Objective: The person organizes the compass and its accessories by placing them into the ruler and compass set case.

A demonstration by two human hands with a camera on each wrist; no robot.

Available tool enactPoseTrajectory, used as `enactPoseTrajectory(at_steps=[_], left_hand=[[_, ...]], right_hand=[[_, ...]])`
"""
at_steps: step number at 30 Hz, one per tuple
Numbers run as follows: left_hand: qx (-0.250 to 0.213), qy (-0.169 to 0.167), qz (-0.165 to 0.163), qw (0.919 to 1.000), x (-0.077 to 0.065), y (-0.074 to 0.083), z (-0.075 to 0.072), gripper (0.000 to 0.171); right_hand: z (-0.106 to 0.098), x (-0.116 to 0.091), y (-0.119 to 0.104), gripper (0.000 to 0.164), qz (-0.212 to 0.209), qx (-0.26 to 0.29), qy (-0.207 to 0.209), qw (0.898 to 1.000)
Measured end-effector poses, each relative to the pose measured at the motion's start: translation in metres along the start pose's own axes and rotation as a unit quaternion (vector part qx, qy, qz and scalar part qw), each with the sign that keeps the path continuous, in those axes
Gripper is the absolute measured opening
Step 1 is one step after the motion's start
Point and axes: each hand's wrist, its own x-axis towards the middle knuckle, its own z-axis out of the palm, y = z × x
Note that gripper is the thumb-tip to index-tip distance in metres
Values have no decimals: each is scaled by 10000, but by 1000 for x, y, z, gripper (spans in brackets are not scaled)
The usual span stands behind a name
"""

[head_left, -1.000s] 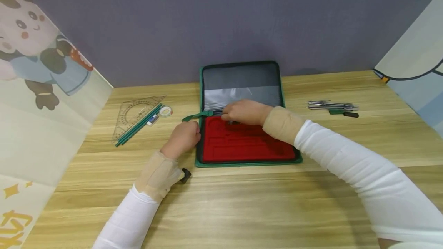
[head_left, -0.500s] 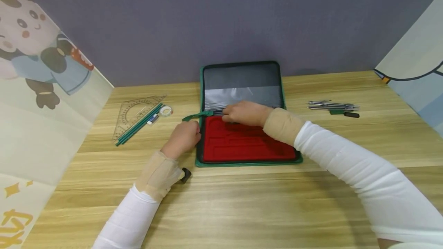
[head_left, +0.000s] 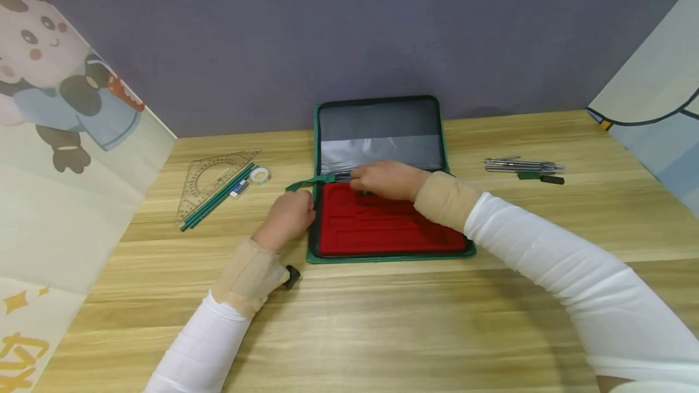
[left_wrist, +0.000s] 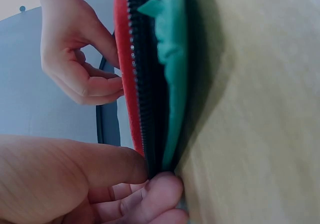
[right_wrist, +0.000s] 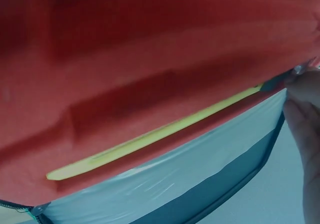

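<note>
A green zip case lies unfolded on the table, with a red moulded insert in its near half. At its left edge, my left hand pinches the zipped rim between thumb and fingers, as the left wrist view shows. My right hand is over the insert's far edge with curled fingers. In the right wrist view, its fingertips meet the dark green end of a slim yellow tapered tool lying along the insert. The head view hides most of this tool behind the hand, and its exact kind is unclear.
To the left lie a clear set square, green pencils, an eraser and a tape roll. Metal drawing instruments and a small black piece lie right. A grey partition rises behind.
Both hands stay in nearly the same place on the case. The right fingers shift only slightly at the insert's far edge, and the head view drifts a little.
</note>
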Motion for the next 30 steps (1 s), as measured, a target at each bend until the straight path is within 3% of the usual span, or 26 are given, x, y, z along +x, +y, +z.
enactPoseTrajectory(at_steps=[4,11,17,21,30], left_hand=[[14,24,26,10000,0,1,0,9],[0,50,67,10000,0,3,0,7],[-84,33,110,9999,2,2,0,13],[-108,27,81,9999,2,1,0,13],[-201,26,96,9997,1,-3,0,10]], right_hand=[[-3,-5,-2,20,184,116,22,9998],[-13,-25,4,19,875,401,61,9953],[-20,-51,21,20,1271,900,505,9865],[-17,-68,34,16,1382,945,746,9831],[-3,-104,56,15,1637,1038,700,9785]])
